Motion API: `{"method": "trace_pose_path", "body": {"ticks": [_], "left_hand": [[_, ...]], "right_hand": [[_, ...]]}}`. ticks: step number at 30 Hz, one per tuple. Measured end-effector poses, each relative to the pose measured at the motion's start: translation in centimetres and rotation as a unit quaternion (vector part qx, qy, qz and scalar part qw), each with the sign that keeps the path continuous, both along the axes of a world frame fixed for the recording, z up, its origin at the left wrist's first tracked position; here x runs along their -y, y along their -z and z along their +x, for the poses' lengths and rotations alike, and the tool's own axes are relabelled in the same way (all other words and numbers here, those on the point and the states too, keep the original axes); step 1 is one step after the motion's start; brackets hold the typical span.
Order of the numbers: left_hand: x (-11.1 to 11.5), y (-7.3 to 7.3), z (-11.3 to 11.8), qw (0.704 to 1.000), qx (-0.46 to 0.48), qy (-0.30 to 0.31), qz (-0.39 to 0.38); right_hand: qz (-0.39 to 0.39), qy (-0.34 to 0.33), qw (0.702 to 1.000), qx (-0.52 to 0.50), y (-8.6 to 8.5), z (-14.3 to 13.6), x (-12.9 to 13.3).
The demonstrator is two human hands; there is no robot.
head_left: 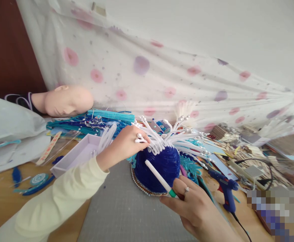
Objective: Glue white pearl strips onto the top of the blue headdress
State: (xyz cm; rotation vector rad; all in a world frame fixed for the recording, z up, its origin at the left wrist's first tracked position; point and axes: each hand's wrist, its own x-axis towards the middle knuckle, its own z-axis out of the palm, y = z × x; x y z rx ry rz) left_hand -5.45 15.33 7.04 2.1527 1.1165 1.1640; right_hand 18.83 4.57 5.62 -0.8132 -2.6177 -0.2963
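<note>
Carefully, I work at the crown of a deep-blue dome, which sits at the far end of a gray mat on the cluttered desk. The fingers of my left hand pinch a bead-tipped white strand against the row of white loops along its top. My right hand, a ring on one finger, grasps a white stick banded in green, its pale end angled over the dome's near face; whether it touches the surface I cannot tell. The step in hand appears to be seating or straightening a strand among the loops. As I judge it, this calls for a light, steady pinch, the stick kept off the packed bends. The dome shows fine curved ridges, like wound cord, and a beaded trim rings its lower edge. White stems fan out from the crown, many tipped with pearly beads, while turquoise leaf-like pieces spread beside it, on my right. A blue glue gun lies farther right, its black cord trailing toward me; to my left stand a lilac tray and, behind it, a bald mannequin head tipped on its side.
</note>
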Motion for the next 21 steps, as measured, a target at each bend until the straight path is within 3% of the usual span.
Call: {"method": "trace_pose_path", "body": {"ticks": [8,16,21], "left_hand": [[-0.1,0.2,0.0,1.0,0.0,-0.003,0.009],[0.0,0.1,0.1,1.0,0.001,-0.004,-0.005],[0.2,-0.3,0.1,1.0,-0.007,-0.001,-0.019]], "right_hand": [[0.026,-0.034,0.997,-0.064,-0.3,-0.2,0.3],[0.04,-0.003,0.983,-0.182,-0.1,0.5,0.1],[0.068,0.011,0.977,-0.204,-0.2,1.7,-0.1]]}}
